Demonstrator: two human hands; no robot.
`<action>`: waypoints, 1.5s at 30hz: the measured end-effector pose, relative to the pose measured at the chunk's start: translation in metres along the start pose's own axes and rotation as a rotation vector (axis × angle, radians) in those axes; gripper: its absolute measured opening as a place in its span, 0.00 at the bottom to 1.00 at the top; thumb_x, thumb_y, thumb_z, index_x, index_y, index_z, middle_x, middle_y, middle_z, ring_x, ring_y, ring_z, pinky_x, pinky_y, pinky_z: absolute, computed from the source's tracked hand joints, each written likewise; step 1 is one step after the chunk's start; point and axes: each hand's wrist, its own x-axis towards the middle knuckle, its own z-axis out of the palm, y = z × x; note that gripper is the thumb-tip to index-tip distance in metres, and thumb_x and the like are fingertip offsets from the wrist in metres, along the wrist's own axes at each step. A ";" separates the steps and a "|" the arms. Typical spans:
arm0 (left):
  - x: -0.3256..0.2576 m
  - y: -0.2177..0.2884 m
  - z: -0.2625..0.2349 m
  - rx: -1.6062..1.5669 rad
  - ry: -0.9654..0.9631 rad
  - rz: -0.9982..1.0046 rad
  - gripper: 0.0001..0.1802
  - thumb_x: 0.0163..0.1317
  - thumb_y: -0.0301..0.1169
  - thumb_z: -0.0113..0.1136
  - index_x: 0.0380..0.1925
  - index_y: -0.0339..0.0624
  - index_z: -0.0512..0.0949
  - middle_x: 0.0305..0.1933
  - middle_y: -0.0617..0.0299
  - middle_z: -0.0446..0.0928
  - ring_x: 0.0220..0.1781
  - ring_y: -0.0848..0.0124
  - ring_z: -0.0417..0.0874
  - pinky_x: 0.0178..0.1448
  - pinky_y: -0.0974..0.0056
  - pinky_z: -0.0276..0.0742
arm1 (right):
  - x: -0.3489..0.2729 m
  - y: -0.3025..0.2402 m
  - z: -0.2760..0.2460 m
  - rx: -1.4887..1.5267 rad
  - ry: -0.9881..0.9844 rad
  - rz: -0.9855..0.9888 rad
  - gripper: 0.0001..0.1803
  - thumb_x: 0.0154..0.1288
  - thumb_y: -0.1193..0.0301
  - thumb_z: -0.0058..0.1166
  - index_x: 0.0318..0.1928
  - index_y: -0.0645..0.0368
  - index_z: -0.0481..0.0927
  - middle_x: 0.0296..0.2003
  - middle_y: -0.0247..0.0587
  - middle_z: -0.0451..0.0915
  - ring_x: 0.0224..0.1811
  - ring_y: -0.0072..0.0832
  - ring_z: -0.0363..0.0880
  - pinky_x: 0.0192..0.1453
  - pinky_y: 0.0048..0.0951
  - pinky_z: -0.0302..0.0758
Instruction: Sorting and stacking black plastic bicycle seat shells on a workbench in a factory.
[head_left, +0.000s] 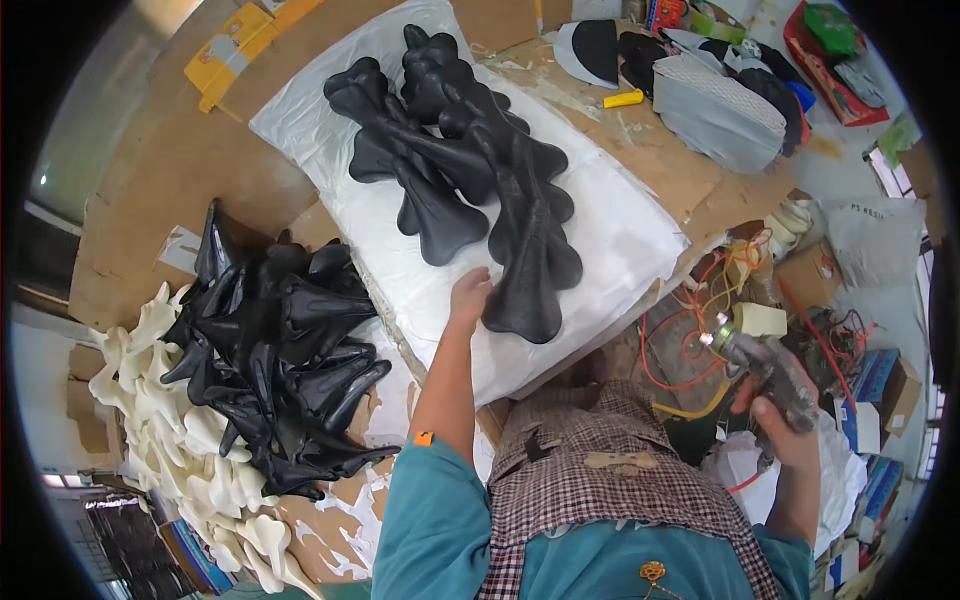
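Black bicycle-saddle-shaped pieces (525,240) lie in overlapping rows on a white plastic-covered pad (610,250). My left hand (470,296) reaches over the pad, just short of the rows' near ends. Its foreshortened fingers look loosely apart with nothing in them. Off the pad's right side, my right hand (785,430) is wrapped round a spray gun (768,370) with a grey, film-like covering and metal fittings at its front. Part of the grip is hidden behind the fingers.
Left of the pad sit a heap of glossy black pieces (285,320) and a pile of cream-white shells (185,420). Red and yellow hoses (690,375) tangle at the right. Far right, a grey cloth bundle (720,110) and a yellow-handled tool (623,99) lie on cardboard.
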 end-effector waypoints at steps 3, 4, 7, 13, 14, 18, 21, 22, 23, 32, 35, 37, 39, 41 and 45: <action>0.010 0.014 0.015 0.076 -0.167 -0.012 0.22 0.54 0.22 0.53 0.52 0.37 0.72 0.48 0.59 0.76 0.47 0.69 0.75 0.54 0.69 0.67 | -0.018 0.016 -0.001 -0.130 -0.163 0.116 0.29 0.54 0.74 0.59 0.57 0.65 0.66 0.32 0.38 0.78 0.33 0.21 0.76 0.39 0.24 0.73; 0.009 0.019 0.019 0.073 -0.182 -0.016 0.22 0.54 0.22 0.53 0.52 0.37 0.72 0.48 0.59 0.76 0.47 0.69 0.75 0.54 0.69 0.67 | -0.019 0.016 0.004 -0.214 -0.198 0.141 0.28 0.54 0.74 0.59 0.57 0.65 0.67 0.31 0.36 0.78 0.33 0.21 0.77 0.40 0.23 0.73; 0.000 0.036 0.026 0.191 -0.261 -0.030 0.24 0.53 0.20 0.52 0.53 0.35 0.70 0.49 0.59 0.75 0.49 0.69 0.74 0.54 0.69 0.67 | -0.024 0.020 0.012 -0.173 -0.157 0.195 0.29 0.55 0.74 0.58 0.57 0.65 0.66 0.33 0.37 0.78 0.35 0.21 0.77 0.42 0.22 0.72; -0.033 0.021 -0.013 -0.231 -0.350 -0.200 0.18 0.49 0.16 0.49 0.43 0.31 0.73 0.45 0.55 0.76 0.48 0.65 0.75 0.55 0.65 0.66 | -0.025 0.019 0.020 -0.077 -0.150 0.237 0.29 0.57 0.73 0.57 0.58 0.65 0.64 0.36 0.36 0.76 0.37 0.20 0.74 0.43 0.24 0.71; -0.043 0.020 -0.017 -0.356 -0.297 -0.194 0.17 0.49 0.16 0.49 0.42 0.32 0.73 0.43 0.56 0.76 0.47 0.66 0.75 0.55 0.65 0.66 | -0.025 0.022 0.021 -0.077 -0.138 0.236 0.29 0.57 0.73 0.57 0.58 0.65 0.64 0.36 0.36 0.76 0.37 0.20 0.74 0.43 0.24 0.71; -0.056 0.009 -0.043 -0.553 -0.188 -0.167 0.15 0.51 0.15 0.50 0.40 0.36 0.74 0.40 0.61 0.76 0.45 0.68 0.75 0.56 0.65 0.68 | -0.014 0.020 0.030 -0.190 -0.102 0.121 0.29 0.57 0.73 0.57 0.58 0.65 0.64 0.33 0.37 0.76 0.35 0.21 0.74 0.41 0.22 0.71; -0.057 -0.006 -0.057 -0.581 -0.139 -0.152 0.16 0.48 0.15 0.52 0.39 0.36 0.74 0.41 0.60 0.76 0.45 0.67 0.75 0.57 0.64 0.67 | -0.004 0.001 0.040 0.038 0.082 -0.037 0.30 0.58 0.71 0.56 0.59 0.68 0.62 0.32 0.40 0.76 0.32 0.25 0.75 0.38 0.25 0.72; -0.055 -0.009 -0.060 -0.592 -0.120 -0.127 0.17 0.47 0.15 0.52 0.39 0.36 0.75 0.42 0.59 0.77 0.46 0.66 0.76 0.58 0.63 0.67 | -0.005 0.000 0.038 0.037 0.079 -0.044 0.30 0.58 0.71 0.56 0.59 0.68 0.62 0.32 0.40 0.76 0.32 0.25 0.75 0.38 0.25 0.72; -0.050 -0.011 -0.066 -0.595 -0.119 -0.120 0.17 0.47 0.15 0.52 0.39 0.36 0.75 0.42 0.59 0.77 0.46 0.66 0.76 0.58 0.63 0.67 | -0.005 -0.001 0.035 0.019 0.054 -0.040 0.30 0.58 0.71 0.56 0.59 0.68 0.63 0.32 0.40 0.76 0.32 0.24 0.75 0.38 0.25 0.72; 0.012 0.069 0.014 -0.577 -0.108 -0.037 0.15 0.47 0.19 0.54 0.38 0.40 0.73 0.41 0.63 0.74 0.43 0.68 0.74 0.50 0.65 0.67 | -0.027 0.028 0.013 0.016 -0.042 0.115 0.30 0.58 0.71 0.57 0.59 0.66 0.63 0.34 0.38 0.76 0.38 0.24 0.75 0.46 0.26 0.72; 0.031 0.054 0.036 -0.329 -0.125 0.005 0.12 0.47 0.20 0.56 0.35 0.40 0.74 0.36 0.65 0.75 0.39 0.71 0.73 0.46 0.67 0.65 | -0.020 0.024 0.012 0.066 -0.106 0.013 0.31 0.59 0.70 0.56 0.61 0.65 0.60 0.38 0.41 0.75 0.43 0.27 0.74 0.50 0.30 0.70; 0.025 0.049 0.051 -0.312 -0.089 0.038 0.11 0.49 0.21 0.57 0.36 0.39 0.74 0.35 0.65 0.76 0.40 0.71 0.74 0.49 0.67 0.66 | -0.015 0.035 0.006 0.105 -0.133 -0.045 0.32 0.60 0.68 0.55 0.62 0.65 0.58 0.39 0.42 0.75 0.44 0.27 0.74 0.51 0.32 0.69; 0.001 0.055 0.054 -0.350 -0.121 0.030 0.14 0.49 0.21 0.56 0.39 0.37 0.74 0.37 0.64 0.76 0.42 0.70 0.74 0.51 0.66 0.66 | -0.009 0.046 -0.002 0.136 -0.141 0.009 0.32 0.60 0.69 0.55 0.62 0.64 0.58 0.39 0.42 0.75 0.44 0.27 0.74 0.51 0.31 0.70; -0.027 0.051 0.043 -0.636 -0.110 0.018 0.20 0.51 0.19 0.54 0.47 0.31 0.71 0.46 0.56 0.75 0.49 0.66 0.74 0.55 0.64 0.67 | 0.000 0.049 -0.005 0.115 -0.165 0.176 0.29 0.60 0.71 0.54 0.61 0.64 0.60 0.38 0.39 0.75 0.42 0.23 0.74 0.47 0.27 0.70; -0.083 0.044 -0.024 -0.717 0.022 0.062 0.27 0.51 0.22 0.57 0.54 0.33 0.66 0.53 0.57 0.73 0.54 0.63 0.73 0.59 0.59 0.66 | 0.022 0.056 -0.004 0.027 -0.180 0.193 0.26 0.60 0.73 0.53 0.58 0.65 0.65 0.36 0.36 0.76 0.36 0.20 0.73 0.40 0.21 0.72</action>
